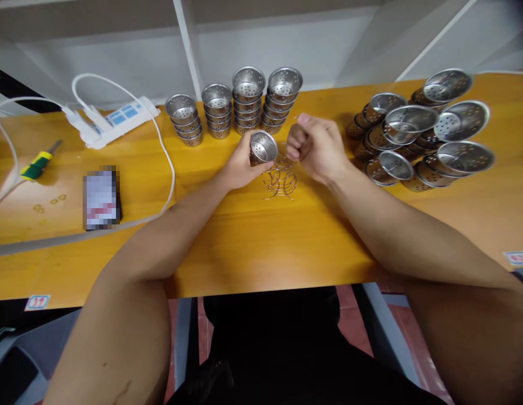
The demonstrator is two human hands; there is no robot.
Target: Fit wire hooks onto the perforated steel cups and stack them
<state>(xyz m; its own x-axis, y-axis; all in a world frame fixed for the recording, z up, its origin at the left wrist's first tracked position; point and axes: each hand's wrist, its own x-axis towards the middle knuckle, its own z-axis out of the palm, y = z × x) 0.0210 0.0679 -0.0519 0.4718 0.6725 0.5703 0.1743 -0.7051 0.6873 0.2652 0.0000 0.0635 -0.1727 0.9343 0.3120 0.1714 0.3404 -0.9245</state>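
Note:
My left hand is wrapped round a small perforated metal cup, tilted so that its open mouth faces me. To the right of the cup, my right hand is raised with its fingers curled in. A tiny bit of something shows by its thumb tip, too small to name. Between and below the hands, several thin bent wire pieces lie in a loose tangle on the wooden table. Part of the tangle is hidden behind the left hand's thumb and the cup.
Upright stacks of perforated cups line the back. More cup stacks crowd the right, some leaning. At left are a power strip with white cables, a phone, a yellow-green screwdriver and small yellowish rings.

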